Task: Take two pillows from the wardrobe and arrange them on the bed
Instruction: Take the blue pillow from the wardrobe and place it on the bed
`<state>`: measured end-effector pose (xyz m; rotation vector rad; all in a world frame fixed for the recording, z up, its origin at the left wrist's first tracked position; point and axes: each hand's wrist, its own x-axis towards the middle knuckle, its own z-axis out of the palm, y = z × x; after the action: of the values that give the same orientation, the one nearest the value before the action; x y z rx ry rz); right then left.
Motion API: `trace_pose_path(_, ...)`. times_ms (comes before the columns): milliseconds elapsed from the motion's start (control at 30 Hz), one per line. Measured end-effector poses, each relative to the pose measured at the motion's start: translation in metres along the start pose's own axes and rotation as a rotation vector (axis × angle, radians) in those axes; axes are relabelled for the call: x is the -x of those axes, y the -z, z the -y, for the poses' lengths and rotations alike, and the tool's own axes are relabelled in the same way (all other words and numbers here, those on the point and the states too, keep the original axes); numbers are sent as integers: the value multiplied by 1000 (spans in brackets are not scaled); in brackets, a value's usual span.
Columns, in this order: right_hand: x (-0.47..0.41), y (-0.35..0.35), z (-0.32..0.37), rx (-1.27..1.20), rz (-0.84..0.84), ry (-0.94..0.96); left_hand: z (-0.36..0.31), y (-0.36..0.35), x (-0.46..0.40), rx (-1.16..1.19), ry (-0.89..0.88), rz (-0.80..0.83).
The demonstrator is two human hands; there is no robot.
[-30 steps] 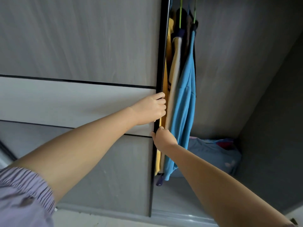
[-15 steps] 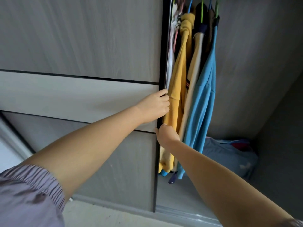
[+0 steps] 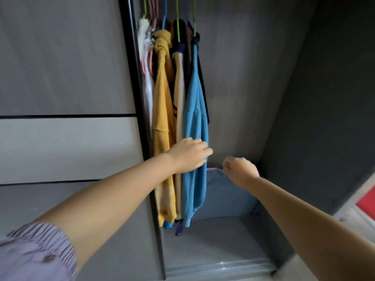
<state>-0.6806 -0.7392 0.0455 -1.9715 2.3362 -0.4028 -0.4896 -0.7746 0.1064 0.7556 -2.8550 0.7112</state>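
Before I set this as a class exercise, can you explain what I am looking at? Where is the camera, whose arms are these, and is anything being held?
There is no machine here. The camera is worn on a person's head and looks forward and down, so the two bare arms coming in from the bottom are the wearer's own. There is only this one view.

The person faces an open wardrobe with its sliding door pushed to the left. Clothes hang inside on hangers: a yellow top, a beige one and a blue top. Low at the back lies a pale blue pillow.

The left hand rests open against the hanging clothes, gripping nothing. The right hand, loosely curled and empty, reaches towards the pillow. Nothing is held yet.
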Motion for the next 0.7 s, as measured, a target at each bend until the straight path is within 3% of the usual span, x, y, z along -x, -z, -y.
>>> trace_pose_path(100, 6, 8, -45, 45, 4, -60, -33, -17, -28, 112, -19, -15)
trace_pose_path(367, 28, -20, -110, 154, 157, -97, -87, -74, -73, 440, 114, 217)
trace_pose_path(700, -26, -52, -184, 107, 299, -150, -100, -160, -150, 493, 180, 352)
